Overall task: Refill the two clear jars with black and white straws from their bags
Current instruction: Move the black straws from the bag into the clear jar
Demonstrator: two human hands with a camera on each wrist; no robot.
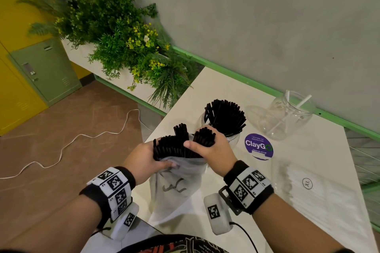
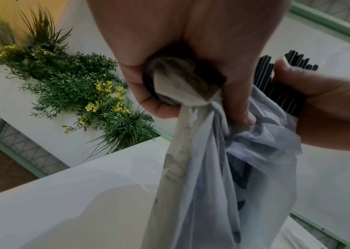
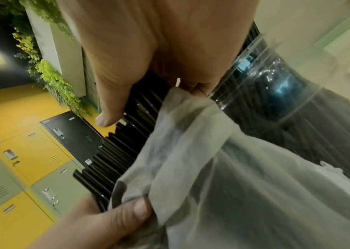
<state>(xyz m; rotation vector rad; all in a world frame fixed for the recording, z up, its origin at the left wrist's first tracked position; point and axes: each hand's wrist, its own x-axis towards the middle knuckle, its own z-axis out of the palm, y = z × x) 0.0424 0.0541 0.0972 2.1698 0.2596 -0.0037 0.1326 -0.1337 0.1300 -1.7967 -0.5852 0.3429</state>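
so, left hand (image 1: 144,160): i'm clutching the bag (image 1: 174,187) neck, steadying it
right hand (image 1: 209,148): wrapped round black straws (image 1: 202,136), ready for the jar (image 1: 232,139)

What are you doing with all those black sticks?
Those are black straws. The left hand grips the neck of a thin plastic bag that holds them, and the right hand grips a bunch sticking out of its top. Just behind, one clear jar already bristles with black straws. The other clear jar holds only a couple of white straws so far, and the bag of white straws lies on the white table, waiting.
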